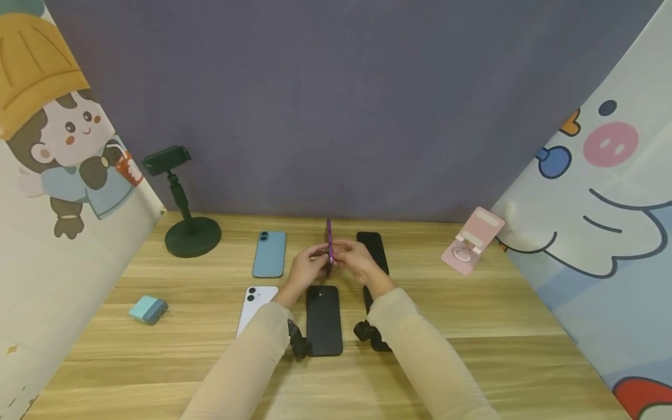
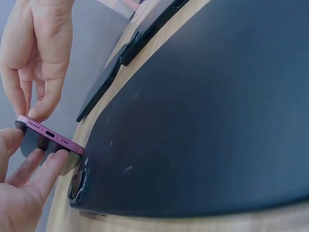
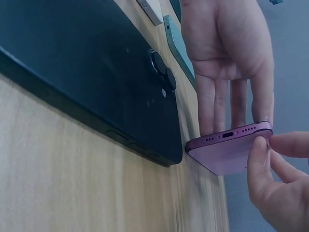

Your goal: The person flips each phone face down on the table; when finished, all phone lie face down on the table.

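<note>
Pinching purple phone [image 3: 219, 157] on edge, just beyond face-down black phone [image 1: 324, 324], in narrowed grip of left hand [image 1: 304, 269] and right hand [image 1: 358, 260].

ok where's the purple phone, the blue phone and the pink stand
purple phone [image 3: 227, 152], right wrist view, on its flat purple face
blue phone [image 1: 269, 256], head view, middle of its back
pink stand [image 1: 480, 229], head view, on its upper plate

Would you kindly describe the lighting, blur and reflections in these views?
Head view: fairly even light, shadows on the table; left wrist view: the near black phone blurs along its lower edge, glass on the purple phone shows reflections; right wrist view: that phone's port looks fairly sharp.
</note>
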The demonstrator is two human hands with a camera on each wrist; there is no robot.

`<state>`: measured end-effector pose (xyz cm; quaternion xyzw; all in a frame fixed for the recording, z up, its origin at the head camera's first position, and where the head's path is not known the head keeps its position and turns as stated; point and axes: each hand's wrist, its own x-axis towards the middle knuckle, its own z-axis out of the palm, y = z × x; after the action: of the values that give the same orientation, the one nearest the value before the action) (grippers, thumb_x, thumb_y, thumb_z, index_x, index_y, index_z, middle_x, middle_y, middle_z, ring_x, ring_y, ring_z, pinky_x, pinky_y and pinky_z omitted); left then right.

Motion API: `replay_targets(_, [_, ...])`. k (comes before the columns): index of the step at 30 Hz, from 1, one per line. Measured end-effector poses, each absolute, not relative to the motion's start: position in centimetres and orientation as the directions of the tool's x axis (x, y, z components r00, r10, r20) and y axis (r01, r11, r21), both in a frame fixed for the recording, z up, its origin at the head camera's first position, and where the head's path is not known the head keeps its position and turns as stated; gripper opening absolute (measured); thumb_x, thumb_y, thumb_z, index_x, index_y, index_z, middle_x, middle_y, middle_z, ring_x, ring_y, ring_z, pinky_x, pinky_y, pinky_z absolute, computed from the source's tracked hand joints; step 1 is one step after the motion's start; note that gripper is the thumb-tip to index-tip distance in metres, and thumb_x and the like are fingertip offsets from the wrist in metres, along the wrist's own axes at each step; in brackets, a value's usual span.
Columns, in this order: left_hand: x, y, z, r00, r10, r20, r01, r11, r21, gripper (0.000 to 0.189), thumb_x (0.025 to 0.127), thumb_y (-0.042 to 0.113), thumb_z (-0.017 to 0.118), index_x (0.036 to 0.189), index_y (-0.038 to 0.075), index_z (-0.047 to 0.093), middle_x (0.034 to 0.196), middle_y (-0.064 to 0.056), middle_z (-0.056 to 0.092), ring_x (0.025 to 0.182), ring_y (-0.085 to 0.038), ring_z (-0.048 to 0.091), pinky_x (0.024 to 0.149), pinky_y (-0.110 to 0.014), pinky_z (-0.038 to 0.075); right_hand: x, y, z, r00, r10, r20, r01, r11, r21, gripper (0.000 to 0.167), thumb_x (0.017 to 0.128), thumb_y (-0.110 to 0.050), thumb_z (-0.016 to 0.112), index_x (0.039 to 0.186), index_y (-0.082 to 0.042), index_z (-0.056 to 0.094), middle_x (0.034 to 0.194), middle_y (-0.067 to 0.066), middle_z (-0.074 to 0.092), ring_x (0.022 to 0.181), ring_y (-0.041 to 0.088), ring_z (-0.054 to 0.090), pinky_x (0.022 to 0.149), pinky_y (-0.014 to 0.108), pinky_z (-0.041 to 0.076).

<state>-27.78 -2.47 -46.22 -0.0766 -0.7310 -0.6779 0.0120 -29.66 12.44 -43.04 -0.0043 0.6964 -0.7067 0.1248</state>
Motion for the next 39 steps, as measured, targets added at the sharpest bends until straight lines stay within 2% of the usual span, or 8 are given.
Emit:
replay_targets(6, [-28.2, -2.5, -46.8, -0.990, 0.102, 0.094, 0.097, 0.022, 0.995, 0.034, 0.097, 0.004, 0.059, 0.130, -0.003, 0.059, 0.117, -0.025, 0.059, 0.099, -0.039, 0.064, 0.075, -0.039, 0.057, -29.7, 12.4, -43.0, -0.970, -0.184, -0.161, 0.162, 0.010, -0.987, 0.041, 0.093, 0.015, 0.050, 0.134, 0.011, 0.049, 0.103, 0.019, 0.060, 0.083, 0.018, 0.062, 0.083, 0.032, 0.054])
replay_targets(9, [-28.2, -2.5, -46.7, -0.994, 0.083, 0.068, 0.067, -0.008, 0.998, 0.032, 0.097, 0.008, 0.060, 0.128, -0.001, 0.060, 0.114, -0.021, 0.062, 0.094, -0.035, 0.067, 0.075, -0.037, 0.057, -29.6, 12.3, -43.1, -0.966, -0.199, -0.164, 0.163, 0.020, -0.986, 0.042, 0.093, 0.013, 0.051, 0.135, 0.010, 0.049, 0.107, 0.022, 0.060, 0.083, 0.021, 0.064, 0.084, 0.036, 0.054])
replay_targets(13, [-28.3, -2.6, -46.8, -0.997, 0.060, 0.047, 0.044, -0.049, 0.998, 0.035, 0.097, 0.014, 0.062, 0.129, -0.001, 0.059, 0.112, -0.021, 0.064, 0.089, -0.033, 0.069, 0.074, -0.037, 0.057, -29.6, 12.1, -43.6, -0.960, -0.224, -0.167, 0.156, 0.065, -0.986, 0.046, 0.093, 0.011, 0.055, 0.138, 0.008, 0.047, 0.115, 0.027, 0.059, 0.086, 0.025, 0.066, 0.085, 0.042, 0.054])
replay_targets(20, [-28.5, -2.9, -46.7, -0.999, 0.025, 0.036, 0.035, -0.052, 0.998, 0.038, 0.092, 0.007, 0.067, 0.128, -0.001, 0.059, 0.113, -0.024, 0.063, 0.091, -0.035, 0.068, 0.074, -0.038, 0.057, -29.6, 11.8, -44.5, -0.966, -0.201, -0.164, 0.128, 0.182, -0.975, 0.045, 0.089, 0.012, 0.059, 0.134, 0.010, 0.050, 0.111, 0.026, 0.059, 0.089, 0.026, 0.064, 0.084, 0.040, 0.055])
replay_targets(23, [-28.6, -3.2, -46.6, -0.997, 0.029, 0.069, 0.070, 0.037, 0.997, 0.036, 0.092, 0.005, 0.065, 0.126, -0.004, 0.060, 0.112, -0.024, 0.064, 0.092, -0.034, 0.067, 0.073, -0.038, 0.058, -29.7, 11.8, -44.9, -0.969, -0.178, -0.172, 0.129, 0.230, -0.965, 0.046, 0.087, 0.014, 0.058, 0.132, 0.009, 0.053, 0.108, 0.023, 0.059, 0.088, 0.024, 0.062, 0.082, 0.037, 0.055])
replay_targets(29, [-28.7, -4.1, -46.1, -0.988, 0.033, 0.151, 0.154, 0.326, 0.933, 0.035, 0.087, 0.002, 0.062, 0.121, -0.005, 0.064, 0.104, -0.019, 0.068, 0.089, -0.029, 0.066, 0.067, -0.033, 0.057, -30.0, 11.7, -45.2, -0.977, -0.142, -0.159, 0.104, 0.334, -0.937, 0.046, 0.083, 0.013, 0.059, 0.128, 0.009, 0.057, 0.109, 0.025, 0.060, 0.091, 0.028, 0.062, 0.078, 0.033, 0.056])
replay_targets(32, [-28.8, -4.4, -46.2, -0.988, 0.044, 0.151, 0.156, 0.407, 0.900, 0.036, 0.085, 0.001, 0.064, 0.120, -0.006, 0.064, 0.102, -0.019, 0.068, 0.092, -0.029, 0.065, 0.072, -0.033, 0.056, -30.2, 11.6, -45.5, -0.979, -0.132, -0.157, 0.099, 0.363, -0.926, 0.046, 0.082, 0.013, 0.061, 0.127, 0.010, 0.057, 0.110, 0.025, 0.060, 0.092, 0.031, 0.062, 0.077, 0.033, 0.056])
replay_targets(39, [-29.0, -5.0, -47.0, -0.992, 0.060, 0.113, 0.127, 0.510, 0.851, 0.037, 0.084, 0.002, 0.069, 0.120, -0.006, 0.064, 0.107, -0.020, 0.067, 0.099, -0.031, 0.064, 0.087, -0.039, 0.052, -30.3, 11.6, -45.7, -0.985, -0.099, -0.140, 0.088, 0.412, -0.907, 0.045, 0.078, 0.013, 0.063, 0.123, 0.010, 0.060, 0.108, 0.024, 0.061, 0.097, 0.031, 0.060, 0.076, 0.031, 0.056])
